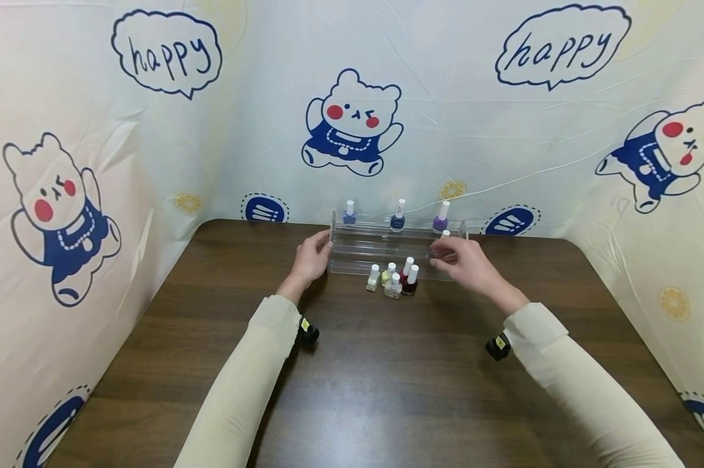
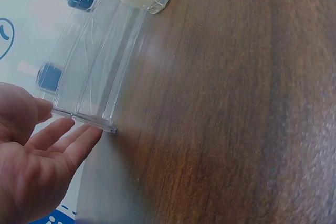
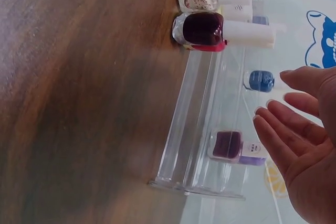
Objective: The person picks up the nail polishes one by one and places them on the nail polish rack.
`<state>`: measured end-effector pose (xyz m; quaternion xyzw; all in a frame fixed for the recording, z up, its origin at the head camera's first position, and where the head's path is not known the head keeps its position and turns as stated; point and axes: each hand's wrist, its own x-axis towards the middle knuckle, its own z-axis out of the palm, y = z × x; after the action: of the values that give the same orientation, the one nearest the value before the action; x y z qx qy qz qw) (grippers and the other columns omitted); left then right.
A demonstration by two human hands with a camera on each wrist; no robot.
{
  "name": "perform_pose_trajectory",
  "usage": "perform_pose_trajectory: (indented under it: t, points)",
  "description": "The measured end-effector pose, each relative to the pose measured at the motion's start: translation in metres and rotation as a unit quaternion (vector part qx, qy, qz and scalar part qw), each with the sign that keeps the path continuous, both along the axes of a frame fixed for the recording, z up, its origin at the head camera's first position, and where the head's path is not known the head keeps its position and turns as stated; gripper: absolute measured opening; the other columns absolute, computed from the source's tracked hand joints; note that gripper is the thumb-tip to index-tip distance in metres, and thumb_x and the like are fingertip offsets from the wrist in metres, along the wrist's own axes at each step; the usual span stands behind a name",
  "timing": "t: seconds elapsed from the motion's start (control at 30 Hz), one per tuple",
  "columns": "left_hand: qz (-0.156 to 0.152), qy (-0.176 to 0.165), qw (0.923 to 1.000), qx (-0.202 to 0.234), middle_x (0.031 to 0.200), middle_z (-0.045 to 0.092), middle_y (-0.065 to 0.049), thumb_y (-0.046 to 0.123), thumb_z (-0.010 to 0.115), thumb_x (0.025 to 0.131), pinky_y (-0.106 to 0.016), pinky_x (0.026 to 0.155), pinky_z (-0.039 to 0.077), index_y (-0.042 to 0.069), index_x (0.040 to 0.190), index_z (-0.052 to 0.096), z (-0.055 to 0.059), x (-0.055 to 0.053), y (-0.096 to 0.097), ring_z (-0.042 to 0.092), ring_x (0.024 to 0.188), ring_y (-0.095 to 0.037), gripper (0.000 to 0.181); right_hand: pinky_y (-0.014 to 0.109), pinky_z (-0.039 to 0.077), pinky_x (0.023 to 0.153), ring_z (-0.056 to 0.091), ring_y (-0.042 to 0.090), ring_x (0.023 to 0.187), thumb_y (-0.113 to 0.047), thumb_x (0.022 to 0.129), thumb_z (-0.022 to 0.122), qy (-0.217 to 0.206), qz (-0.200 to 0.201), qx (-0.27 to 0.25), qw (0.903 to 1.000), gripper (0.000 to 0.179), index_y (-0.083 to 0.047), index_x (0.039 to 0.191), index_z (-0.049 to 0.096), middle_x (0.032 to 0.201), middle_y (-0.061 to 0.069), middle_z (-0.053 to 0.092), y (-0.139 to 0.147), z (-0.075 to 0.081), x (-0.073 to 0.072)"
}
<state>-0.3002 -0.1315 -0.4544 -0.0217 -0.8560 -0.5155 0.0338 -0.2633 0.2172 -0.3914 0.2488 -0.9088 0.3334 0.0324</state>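
My left hand (image 1: 312,259) is at the left end of a clear stepped display rack (image 1: 381,248), fingertips touching its end panel. Near the right end is my right hand (image 1: 465,263), its fingers loosely extended and apart, holding nothing. In the right wrist view a dark purple nail polish bottle (image 3: 228,145) stands on a step close to those fingertips; the head view shows mostly its white cap (image 1: 446,234). Along the top step stand a light blue bottle (image 1: 350,214), a dark blue bottle (image 1: 398,220) and a purple bottle (image 1: 441,220).
Several bottles cluster in front of the rack: pale green (image 1: 373,279), yellow (image 1: 386,277), clear with glitter (image 1: 393,288), red (image 1: 405,273) and dark red (image 1: 411,283). The brown wooden table (image 1: 363,390) ends behind the rack at a printed curtain (image 1: 445,117).
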Motion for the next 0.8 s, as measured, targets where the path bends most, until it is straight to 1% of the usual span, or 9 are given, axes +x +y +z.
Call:
perform_pose_trajectory:
  t: [0.1,0.23,0.4,0.67,0.8]
  points:
    - [0.001,-0.002,1.0,-0.003,0.146,0.058,-0.017,0.015,0.05,0.109,-0.048,0.11,0.046,0.011,0.153,0.049,0.001,0.0,0.0,0.057,0.131,-0.033,0.044,0.048,0.06,0.089,0.071,0.033,0.1,-0.004,0.094,0.072,-0.001,0.005,-0.005,1.0,0.025,0.006,0.117,0.068,0.111,0.021,0.072,-0.001,-0.001,0.002]
    - [0.003,-0.006,1.0,-0.005,0.146,0.057,-0.017,0.015,0.05,0.109,-0.048,0.111,0.046,0.011,0.153,0.049,0.001,0.001,0.0,0.057,0.131,-0.034,0.044,0.048,0.06,0.089,0.071,0.033,0.099,-0.004,0.094,0.072,-0.004,0.009,-0.011,0.9999,0.025,0.005,0.117,0.069,0.111,0.022,0.072,-0.003,-0.003,0.005]
    - [0.006,-0.004,1.0,-0.001,0.145,0.059,-0.017,0.013,0.051,0.108,-0.047,0.111,0.045,0.011,0.152,0.05,0.001,0.001,0.001,0.058,0.13,-0.033,0.044,0.048,0.06,0.089,0.071,0.033,0.099,-0.003,0.094,0.072,-0.008,0.009,-0.015,0.9998,0.025,0.005,0.117,0.069,0.111,0.023,0.072,-0.005,-0.004,0.008]
    - [0.004,-0.003,1.0,-0.001,0.144,0.059,-0.016,0.015,0.051,0.108,-0.048,0.11,0.045,0.012,0.152,0.05,0.0,0.001,0.0,0.058,0.129,-0.033,0.044,0.046,0.06,0.09,0.071,0.031,0.099,-0.005,0.094,0.073,-0.032,0.009,-0.024,0.9992,0.027,0.004,0.118,0.069,0.112,0.02,0.072,-0.009,-0.008,0.011]
    - [0.004,0.0,1.0,-0.001,0.144,0.059,-0.017,0.014,0.051,0.108,-0.048,0.111,0.045,0.011,0.152,0.05,-0.001,0.001,0.0,0.057,0.13,-0.033,0.044,0.046,0.06,0.089,0.071,0.031,0.098,-0.004,0.093,0.074,-0.038,0.014,-0.036,0.9986,0.025,0.005,0.116,0.07,0.109,0.018,0.073,-0.012,-0.012,0.011]
